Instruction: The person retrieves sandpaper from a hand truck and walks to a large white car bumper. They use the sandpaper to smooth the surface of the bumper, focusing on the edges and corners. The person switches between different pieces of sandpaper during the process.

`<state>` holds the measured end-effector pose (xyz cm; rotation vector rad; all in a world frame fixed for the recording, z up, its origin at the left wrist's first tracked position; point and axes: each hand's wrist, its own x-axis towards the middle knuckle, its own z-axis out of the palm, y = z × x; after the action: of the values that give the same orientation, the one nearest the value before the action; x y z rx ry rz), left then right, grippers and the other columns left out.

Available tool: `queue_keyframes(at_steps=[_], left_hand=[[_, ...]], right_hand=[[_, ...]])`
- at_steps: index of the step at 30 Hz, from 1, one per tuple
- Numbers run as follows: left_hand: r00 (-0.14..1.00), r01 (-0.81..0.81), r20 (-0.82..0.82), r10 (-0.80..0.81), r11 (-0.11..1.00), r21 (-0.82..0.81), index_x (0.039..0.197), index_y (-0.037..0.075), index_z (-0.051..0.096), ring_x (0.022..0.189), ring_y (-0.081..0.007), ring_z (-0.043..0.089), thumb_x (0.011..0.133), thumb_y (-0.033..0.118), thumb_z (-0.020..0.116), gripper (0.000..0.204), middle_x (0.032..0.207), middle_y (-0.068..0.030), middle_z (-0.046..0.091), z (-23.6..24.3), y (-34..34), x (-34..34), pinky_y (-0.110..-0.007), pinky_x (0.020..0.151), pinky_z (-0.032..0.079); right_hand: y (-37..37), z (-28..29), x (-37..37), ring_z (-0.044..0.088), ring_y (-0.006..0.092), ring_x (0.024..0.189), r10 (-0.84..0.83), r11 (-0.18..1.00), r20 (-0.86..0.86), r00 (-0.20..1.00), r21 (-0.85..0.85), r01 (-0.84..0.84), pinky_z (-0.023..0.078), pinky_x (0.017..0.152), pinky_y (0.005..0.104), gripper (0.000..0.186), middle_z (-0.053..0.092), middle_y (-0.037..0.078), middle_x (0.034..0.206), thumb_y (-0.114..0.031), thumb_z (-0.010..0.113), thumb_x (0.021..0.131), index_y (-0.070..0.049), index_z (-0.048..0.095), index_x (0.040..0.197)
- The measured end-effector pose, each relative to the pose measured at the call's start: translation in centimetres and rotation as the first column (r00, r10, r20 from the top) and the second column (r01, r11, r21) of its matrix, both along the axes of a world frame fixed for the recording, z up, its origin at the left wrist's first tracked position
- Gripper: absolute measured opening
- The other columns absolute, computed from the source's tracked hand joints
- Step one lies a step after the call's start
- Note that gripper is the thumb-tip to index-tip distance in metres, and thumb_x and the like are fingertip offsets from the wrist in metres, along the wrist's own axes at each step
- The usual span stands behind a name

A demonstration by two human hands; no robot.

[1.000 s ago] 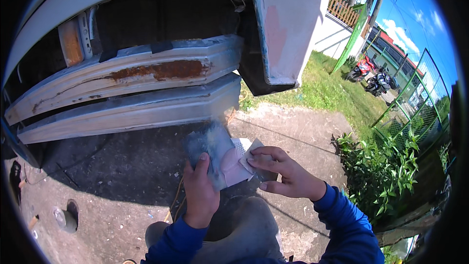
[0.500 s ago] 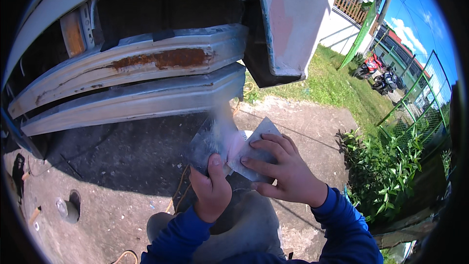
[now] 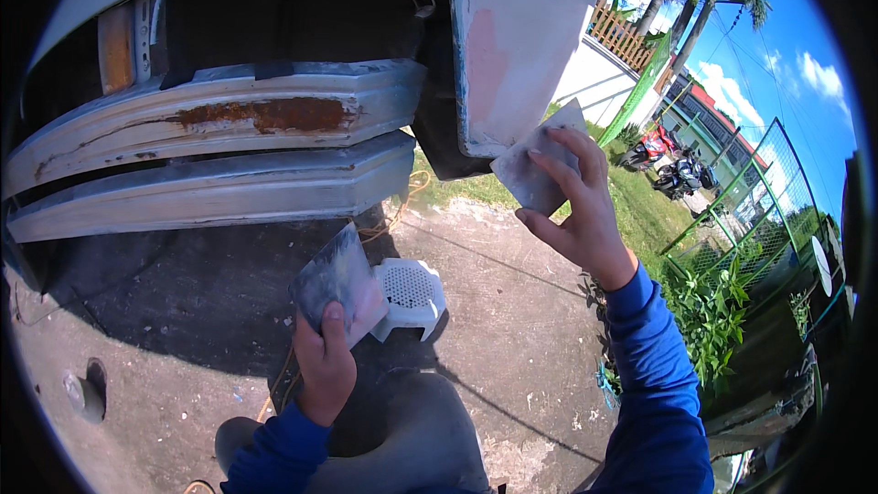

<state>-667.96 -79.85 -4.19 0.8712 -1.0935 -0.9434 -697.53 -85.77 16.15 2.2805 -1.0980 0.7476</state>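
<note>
My left hand [image 3: 326, 373] grips a flat, grey square putty plate [image 3: 329, 273] by its near corner, thumb on top. Pale pink putty [image 3: 369, 300] is smeared along the right side of this plate. Raised farther forward and to the right, my right hand [image 3: 593, 220] holds a thin grey putty spreader [image 3: 538, 169] with its fingers spread over the near face. The spreader is just below and right of the white vehicle body panel [image 3: 521, 37], which has a pink filler patch [image 3: 485, 62]. I cannot tell whether the spreader touches the panel.
A white plastic stool [image 3: 422, 302] stands on the concrete behind the plate. Two long silvery bumper beams [image 3: 265, 187], the upper one rusted, extend leftward. An orange cord [image 3: 402, 210] lies on the ground. Leafy plants [image 3: 709, 329] and a green mesh gate [image 3: 745, 201] are at right.
My hands have moved apart. The right hand has lifted the spreader up and right toward the panel; the left hand has lowered the plate leftward. The stool now shows more fully.
</note>
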Motion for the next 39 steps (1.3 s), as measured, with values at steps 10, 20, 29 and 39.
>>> queue_keyframes(at_steps=[10, 20, 29, 39], left_hand=[[0.993, -0.11, 0.032, 0.11, 0.994, 0.024, 0.125, -0.008, 0.055, 0.097, -0.0218, 0.067, 0.105, 0.022, 0.049, 0.036, 0.107, -0.0177, 0.069, -1.2, -0.3, -0.1, -0.034, 0.085, 0.052], [0.974, -0.146, 0.174, 0.144, 0.989, -0.002, 0.122, -0.009, 0.056, 0.087, -0.025, 0.069, 0.104, 0.02, 0.05, 0.035, 0.098, -0.0189, 0.07, -1.1, -0.7, 0.6, -0.037, 0.078, 0.052], [0.985, -0.126, 0.113, 0.127, 0.992, -0.017, 0.122, -0.009, 0.056, 0.088, -0.027, 0.069, 0.104, 0.019, 0.051, 0.034, 0.098, -0.0206, 0.069, -1.5, -1.3, 0.6, -0.037, 0.078, 0.052], [0.994, -0.08, 0.081, 0.075, 0.996, 0.051, 0.127, -0.007, 0.056, 0.097, -0.0214, 0.066, 0.104, 0.019, 0.05, 0.035, 0.107, -0.0173, 0.069, -2.2, -1.7, 0.8, -0.035, 0.086, 0.051]], right_hand=[[-8.7, 6.9, -0.6, 0.045, 0.0177, 0.136, -0.061, 0.943, -0.827, 0.56, -0.232, -0.24, 0.023, 0.123, 0.063, 0.042, 0.057, -0.009, 0.133, -0.019, 0.069, 0.082, -0.037, 0.069, 0.12], [-10.3, 7.3, 0.3, 0.044, 0.017, 0.136, -0.098, 0.932, -0.87, 0.483, -0.251, -0.263, 0.023, 0.123, 0.0637, 0.044, 0.056, -0.009, 0.133, -0.018, 0.069, 0.085, -0.038, 0.065, 0.123], [-8.9, 7.6, -1.5, 0.048, 0.0157, 0.132, -0.092, 0.94, -0.866, 0.491, -0.238, -0.245, 0.024, 0.123, 0.064, 0.041, 0.058, -0.011, 0.129, -0.02, 0.068, 0.082, -0.037, 0.068, 0.119], [-8.8, 8.7, -1.6, 0.048, 0.0155, 0.132, -0.102, 0.956, -0.847, 0.522, -0.228, -0.182, 0.025, 0.124, 0.0621, 0.043, 0.058, -0.011, 0.129, -0.026, 0.075, 0.078, -0.038, 0.07, 0.119]])
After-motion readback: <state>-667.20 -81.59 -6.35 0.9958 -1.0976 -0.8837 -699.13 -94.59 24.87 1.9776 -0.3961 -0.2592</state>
